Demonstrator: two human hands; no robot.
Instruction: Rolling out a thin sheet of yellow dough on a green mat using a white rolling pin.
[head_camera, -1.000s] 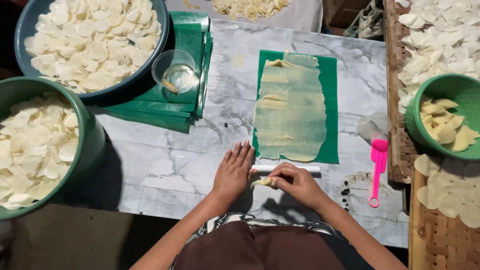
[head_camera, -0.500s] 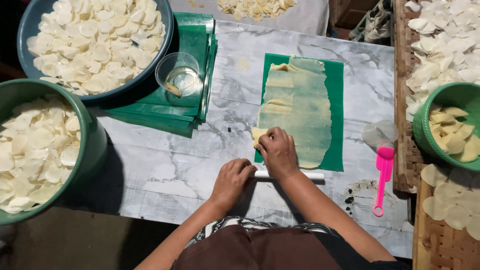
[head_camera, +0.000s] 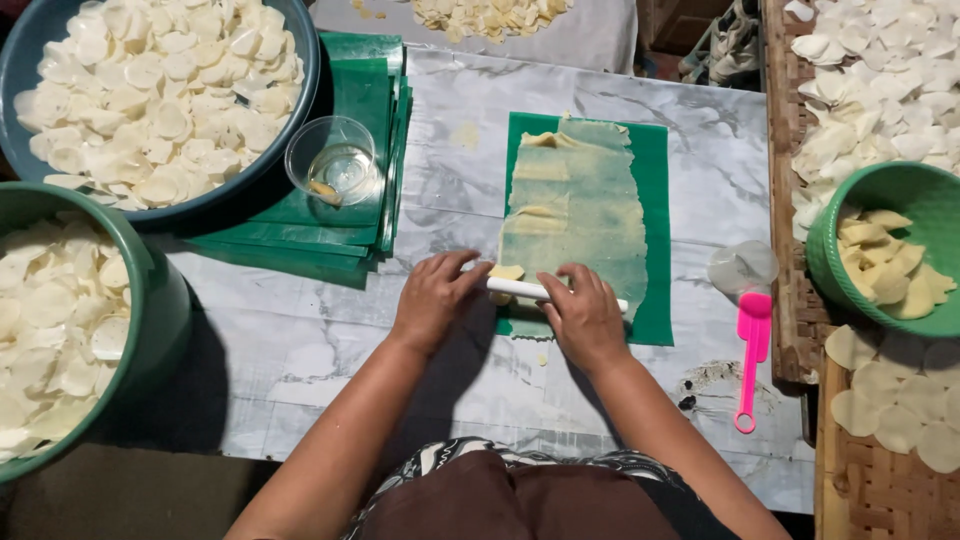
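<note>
Both palms pressed flat on a slim white rolling pin (head_camera: 520, 290) lying crosswise at the near end of a green plastic sheet (head_camera: 655, 240). Left hand (head_camera: 432, 298) over the pin's left end, fingers spread and pointing toward 1 o'clock, not curled around it — resting on top rather than clasping. Right hand (head_camera: 583, 318) over the pin's right half, fingers laid forward across it toward 11 o'clock, likewise flat and unclenched; a short stub of pin showing past it at 3 o'clock.

Between the two hands, a small pale-yellow lump of dough (head_camera: 505, 272) touching the pin. Beyond the pin at 12 o'clock, a thin, translucent sheet of rolled dough (head_camera: 575, 205), ragged at the edges, with thicker yellowish patches near its far end, the green showing through it. All on a grey-white marbled tabletop (head_camera: 300, 350), smooth and glossy.

At 10 o'clock from the hands, a stack of more green sheets (head_camera: 350, 215) bearing a clear plastic cup (head_camera: 335, 160) with a little liquid. Farther at 10 o'clock, a dark blue basin (head_camera: 300, 90) heaped with round white wafers; at 9 o'clock, a green basin (head_camera: 165, 310) — same thin discs inside.

At 3 o'clock, a pink plastic scraper (head_camera: 750, 360) lying lengthwise, just beside a small cloudy cup (head_camera: 742, 268). Past these, a green bowl (head_camera: 880, 190) of yellow dough pieces on a woven bamboo tray (head_camera: 800, 300) strewn with flat pale rounds.
</note>
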